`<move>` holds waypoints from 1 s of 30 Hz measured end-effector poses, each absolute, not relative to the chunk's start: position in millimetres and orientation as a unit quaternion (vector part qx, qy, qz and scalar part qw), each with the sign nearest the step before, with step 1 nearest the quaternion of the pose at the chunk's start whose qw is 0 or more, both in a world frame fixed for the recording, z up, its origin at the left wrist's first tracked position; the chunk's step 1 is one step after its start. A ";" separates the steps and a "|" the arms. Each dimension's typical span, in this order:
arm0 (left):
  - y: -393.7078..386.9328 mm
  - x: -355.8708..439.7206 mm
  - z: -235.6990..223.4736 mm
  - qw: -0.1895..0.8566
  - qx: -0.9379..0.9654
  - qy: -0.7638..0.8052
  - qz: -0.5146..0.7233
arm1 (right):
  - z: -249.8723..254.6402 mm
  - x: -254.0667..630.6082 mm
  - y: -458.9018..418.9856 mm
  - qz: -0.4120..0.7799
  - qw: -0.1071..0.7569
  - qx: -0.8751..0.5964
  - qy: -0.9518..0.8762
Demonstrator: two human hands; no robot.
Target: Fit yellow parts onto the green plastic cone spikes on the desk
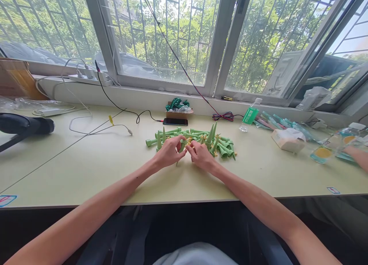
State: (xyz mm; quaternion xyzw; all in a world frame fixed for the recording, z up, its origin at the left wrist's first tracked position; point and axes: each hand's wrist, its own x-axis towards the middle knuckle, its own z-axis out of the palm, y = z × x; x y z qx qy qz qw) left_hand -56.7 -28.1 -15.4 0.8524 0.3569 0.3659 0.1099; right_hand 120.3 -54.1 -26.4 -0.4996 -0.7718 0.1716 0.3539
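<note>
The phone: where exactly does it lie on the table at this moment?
In the head view, the phone lies just left of centre, between the box behind it and the green cones in front.

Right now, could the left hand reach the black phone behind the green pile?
Probably yes: the phone lies just past the green pile, so the left hand could go over, maybe putting down its green cone first.

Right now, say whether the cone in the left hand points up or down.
Down: the cone slants, its narrow tip showing below the left hand, its wider part higher up.
</note>
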 end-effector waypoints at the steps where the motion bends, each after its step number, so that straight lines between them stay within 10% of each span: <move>1: -28.2 -56.6 -15.3 0.109 0.854 0.356 0.364 | -25.9 120.3 -53.9 0.169 0.352 -0.500 -0.773; 30: -29.4 -56.1 -14.4 0.116 0.852 0.355 0.366 | -24.5 119.2 -54.7 0.158 0.344 -0.510 -0.772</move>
